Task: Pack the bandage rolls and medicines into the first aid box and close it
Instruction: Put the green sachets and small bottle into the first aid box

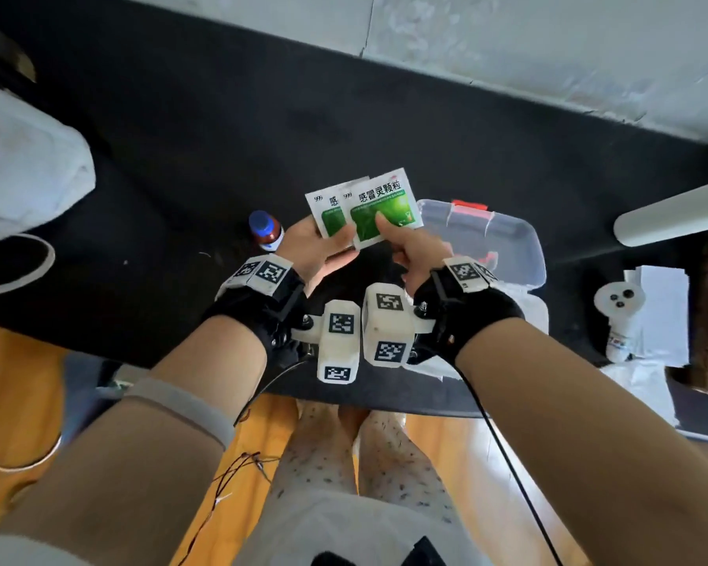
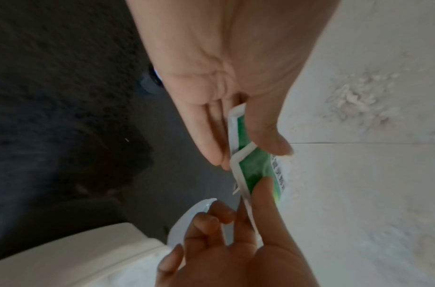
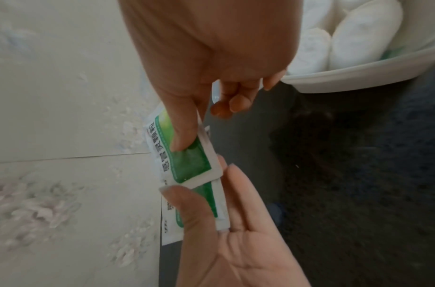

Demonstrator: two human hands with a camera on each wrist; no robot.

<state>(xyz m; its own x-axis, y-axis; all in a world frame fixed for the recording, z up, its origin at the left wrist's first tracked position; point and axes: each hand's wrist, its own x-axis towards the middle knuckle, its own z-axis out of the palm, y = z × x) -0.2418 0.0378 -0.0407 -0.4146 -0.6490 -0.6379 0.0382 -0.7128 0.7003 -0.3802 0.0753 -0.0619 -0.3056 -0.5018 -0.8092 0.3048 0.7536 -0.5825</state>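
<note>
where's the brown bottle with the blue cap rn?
Head view: the brown bottle stands on the black table, just left of the left hand and the medicine sachets, across from the first aid box.

Black wrist braces (image 1: pixel 262 308) with white marker-coded camera blocks (image 1: pixel 340 341), grey armband (image 1: pixel 180 406).

Head cam high, looking steeply down at table (image 1: pixel 180 157), wrist cams close along each palm, all share sachets (image 1: pixel 381 210).
</note>
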